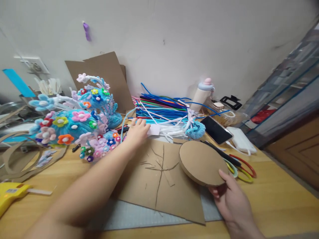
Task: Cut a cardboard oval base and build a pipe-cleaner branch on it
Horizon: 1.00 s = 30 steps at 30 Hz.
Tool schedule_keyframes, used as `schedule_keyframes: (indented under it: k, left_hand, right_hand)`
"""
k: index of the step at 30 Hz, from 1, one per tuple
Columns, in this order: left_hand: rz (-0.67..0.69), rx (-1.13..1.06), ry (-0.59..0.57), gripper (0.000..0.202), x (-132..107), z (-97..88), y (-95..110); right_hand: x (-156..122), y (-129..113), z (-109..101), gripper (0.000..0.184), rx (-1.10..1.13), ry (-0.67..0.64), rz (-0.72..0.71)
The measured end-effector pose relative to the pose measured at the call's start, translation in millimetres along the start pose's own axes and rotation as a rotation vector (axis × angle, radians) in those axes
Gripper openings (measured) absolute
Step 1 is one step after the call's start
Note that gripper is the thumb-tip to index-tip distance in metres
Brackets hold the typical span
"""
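Note:
My right hand (pixel 233 196) grips a round cardboard disc (pixel 203 162) by its lower right edge, thumb on top and fingers underneath. The disc is tilted above the right part of a flat cardboard sheet (pixel 139 179) with dark lines and cuts across its middle. My left hand (pixel 138 134) reaches to the sheet's far edge, its fingers curled downward. The fingertips are hidden, and whatever they hold cannot be made out. Beside this hand lie a small white card (pixel 154 129) and a pile of coloured pipe cleaners (pixel 161 111).
Fuzzy flower decorations (pixel 67 127) stand at left, before leaning cardboard (pixel 107 78). A yellow glue gun (pixel 12 194) lies at near left. At right are a bottle (pixel 200 94), a phone (pixel 216 129), a white power bank (pixel 241 140) and scissors with coloured handles (pixel 245 172).

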<state>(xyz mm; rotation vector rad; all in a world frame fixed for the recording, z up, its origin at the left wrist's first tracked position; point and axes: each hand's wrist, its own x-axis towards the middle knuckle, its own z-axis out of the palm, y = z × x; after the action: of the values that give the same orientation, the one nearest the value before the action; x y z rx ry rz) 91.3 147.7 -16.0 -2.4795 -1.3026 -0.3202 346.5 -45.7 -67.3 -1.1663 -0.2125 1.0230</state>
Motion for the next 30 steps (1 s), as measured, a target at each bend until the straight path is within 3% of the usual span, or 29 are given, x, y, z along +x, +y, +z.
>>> schedule_keyframes:
  k: [5, 11, 17, 23, 27, 30]
  left_hand:
    - [-0.093, -0.079, 0.019, 0.022, 12, 24.1, 2]
    - [0.046, -0.266, -0.123, 0.011, 21, 41.4, 7]
    - [-0.063, -0.352, -0.175, 0.010, 31, 57.4, 11]
    - [-0.062, -0.452, -0.188, 0.015, 28, 47.5, 17]
    - [0.108, -0.594, -0.260, 0.018, 5, 28.5, 27]
    - [0.258, -0.680, -0.349, 0.040, -21, 13.8, 40]
  right_hand:
    - [0, -1, -2, 0.039, 0.009, 0.020, 0.027]
    - [1, 0, -4, 0.042, 0.045, 0.026, 0.077]
    - [0, -1, -3, 0.041, 0.049, 0.026, 0.089]
    - [2, -1, -5, 0.035, 0.058, 0.030, 0.088]
    - [3, -3, -5, 0.028, 0.079, 0.055, 0.057]
    - [2, -4, -2, 0.029, 0.082, 0.064, 0.069]
